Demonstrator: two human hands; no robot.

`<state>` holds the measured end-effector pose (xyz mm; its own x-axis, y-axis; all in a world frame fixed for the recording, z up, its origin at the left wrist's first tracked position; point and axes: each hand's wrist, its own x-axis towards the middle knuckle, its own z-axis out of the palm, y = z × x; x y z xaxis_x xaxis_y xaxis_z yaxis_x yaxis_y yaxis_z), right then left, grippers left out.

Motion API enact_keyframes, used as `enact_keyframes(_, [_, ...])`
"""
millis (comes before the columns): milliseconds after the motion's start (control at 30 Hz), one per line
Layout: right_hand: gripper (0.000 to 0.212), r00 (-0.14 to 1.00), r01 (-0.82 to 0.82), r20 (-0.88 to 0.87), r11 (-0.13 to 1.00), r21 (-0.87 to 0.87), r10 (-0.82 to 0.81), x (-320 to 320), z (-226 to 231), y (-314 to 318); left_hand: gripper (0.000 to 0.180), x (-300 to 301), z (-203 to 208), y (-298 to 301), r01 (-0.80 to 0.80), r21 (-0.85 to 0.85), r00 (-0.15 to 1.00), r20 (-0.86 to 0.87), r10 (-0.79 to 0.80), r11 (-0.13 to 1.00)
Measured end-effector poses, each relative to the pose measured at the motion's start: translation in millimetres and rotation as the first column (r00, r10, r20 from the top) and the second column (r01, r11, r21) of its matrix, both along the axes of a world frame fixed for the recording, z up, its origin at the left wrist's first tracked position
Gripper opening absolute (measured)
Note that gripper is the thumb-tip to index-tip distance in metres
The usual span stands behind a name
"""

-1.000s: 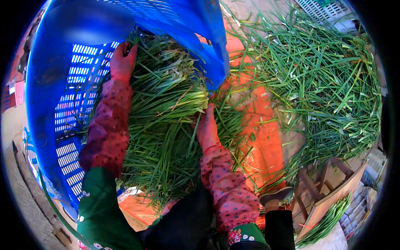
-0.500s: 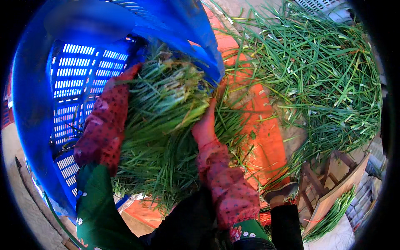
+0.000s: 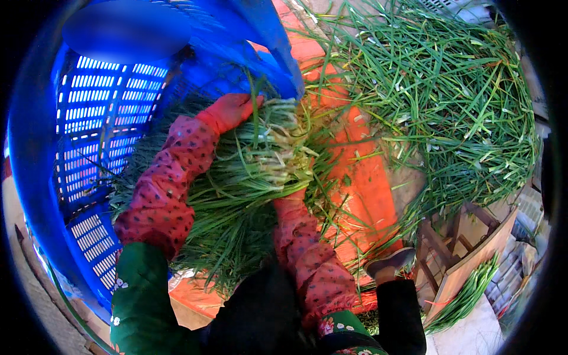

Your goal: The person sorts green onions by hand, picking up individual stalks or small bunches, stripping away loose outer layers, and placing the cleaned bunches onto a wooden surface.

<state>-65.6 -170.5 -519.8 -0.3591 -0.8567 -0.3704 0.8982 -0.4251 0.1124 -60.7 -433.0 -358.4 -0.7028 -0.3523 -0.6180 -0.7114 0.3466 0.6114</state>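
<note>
A thick bunch of chives [image 3: 275, 142], long green leaves with pale cut ends facing right, lies between my hands at the open side of a large blue slatted basket [image 3: 35, 160]. My left hand [image 3: 231, 113], in a red glove, is closed on the bunch's far edge. My right hand [image 3: 291, 202], also red-gloved, grips its near edge from below; the fingers are hidden under the stalks. More chives [image 3: 231, 242] lie beneath, in front of my dark-clad lap. Spotted red sleeve covers [image 3: 168, 171] wrap both forearms.
A wide heap of loose chives [image 3: 438, 112] spreads on the floor to the right, past an orange sheet [image 3: 361, 177]. A wooden stool [image 3: 461, 254] lies tipped at the lower right beside a tied bundle of chives [image 3: 467, 296]. A shoe [image 3: 390, 263] stands nearby.
The bunch has settled, its pale ends now lined up toward the right. My left hand has come from the basket side onto its far edge. My right hand is lower, under the near edge.
</note>
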Motion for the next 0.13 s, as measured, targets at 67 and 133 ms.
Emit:
enact_keyframes(67, [0.064, 0.995, 0.051, 0.089, 0.993, -0.109, -0.042, 5, 14, -22, 0.047, 26, -23, 4, 0.010, -0.171, 0.988, -0.152, -0.036, 0.985])
enact_keyframes(133, [0.068, 0.971, 0.118, 0.225, 0.978, -0.173, -0.078, 23, 47, -44, 0.044, 50, -5, 26, 0.095, -0.377, 0.967, -0.185, -0.176, 0.921])
